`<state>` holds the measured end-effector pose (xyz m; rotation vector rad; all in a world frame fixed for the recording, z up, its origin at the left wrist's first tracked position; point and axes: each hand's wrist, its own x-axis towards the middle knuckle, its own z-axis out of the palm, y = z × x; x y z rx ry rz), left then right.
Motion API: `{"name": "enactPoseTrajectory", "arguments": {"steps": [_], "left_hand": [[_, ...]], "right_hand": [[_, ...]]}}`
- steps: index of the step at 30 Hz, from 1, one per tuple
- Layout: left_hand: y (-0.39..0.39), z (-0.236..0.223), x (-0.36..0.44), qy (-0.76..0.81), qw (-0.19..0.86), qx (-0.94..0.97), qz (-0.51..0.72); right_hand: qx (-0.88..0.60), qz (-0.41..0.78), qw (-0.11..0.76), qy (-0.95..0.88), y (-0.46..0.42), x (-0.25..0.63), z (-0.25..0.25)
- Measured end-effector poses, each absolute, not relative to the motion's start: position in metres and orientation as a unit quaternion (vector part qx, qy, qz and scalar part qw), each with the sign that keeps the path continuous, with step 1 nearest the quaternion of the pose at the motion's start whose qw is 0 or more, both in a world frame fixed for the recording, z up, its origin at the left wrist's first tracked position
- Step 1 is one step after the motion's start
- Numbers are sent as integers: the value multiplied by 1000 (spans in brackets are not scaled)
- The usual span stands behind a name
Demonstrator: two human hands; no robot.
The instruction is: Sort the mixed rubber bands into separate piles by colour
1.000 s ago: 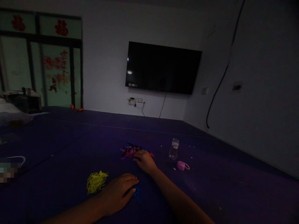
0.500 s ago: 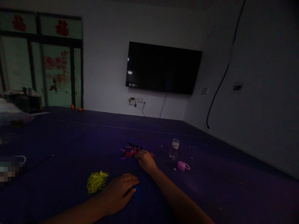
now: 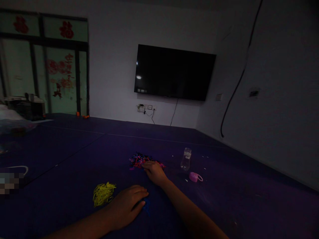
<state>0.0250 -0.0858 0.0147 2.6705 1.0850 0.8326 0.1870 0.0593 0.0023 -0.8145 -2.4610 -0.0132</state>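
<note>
A loose heap of small mixed-colour rubber bands (image 3: 137, 160), mostly pink, red, blue and black, lies on the purple surface. At its near right edge is my right hand (image 3: 154, 172), fingers bent together with the tips in the bands; what they pinch, if anything, is too dark to see. My left hand (image 3: 131, 202) rests palm down nearer to me, fingers stretched and thumb apart. Beside its thumb and partly under it lies a small bunch of blue bands (image 3: 146, 205). Left of that hand sits a pile of yellow bands (image 3: 103, 194).
Right of the heap stands a clear bottle (image 3: 186, 159), with a pink looped cap (image 3: 193, 177) near it. White scraps are scattered around. A pixelated patch and a pale curved strap (image 3: 23, 168) are at the left edge. A television (image 3: 174, 73) hangs on the far wall.
My right hand has shifted slightly left, its fingers reaching further over the mixed bands. The left hand has stayed in place.
</note>
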Motion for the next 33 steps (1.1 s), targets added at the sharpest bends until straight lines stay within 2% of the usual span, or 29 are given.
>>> {"name": "enactPoseTrajectory", "arguments": {"steps": [12,19,23,29,31,33], "left_hand": [[-81,6,23,360,68,889,276],[-81,8,24,360,68,888,278],[-82,10,24,354,68,888,286],[-82,7,23,353,65,888,288],[-82,7,23,353,67,887,291],[-82,8,23,354,72,886,289]], "right_hand": [[-336,-44,239,-910,59,188,2],[-304,-122,156,-932,49,183,15],[-319,-126,134,-930,46,180,17],[-326,-91,181,-923,48,182,10],[-326,-69,224,-916,50,182,7],[-326,-17,304,-895,53,181,3]]}}
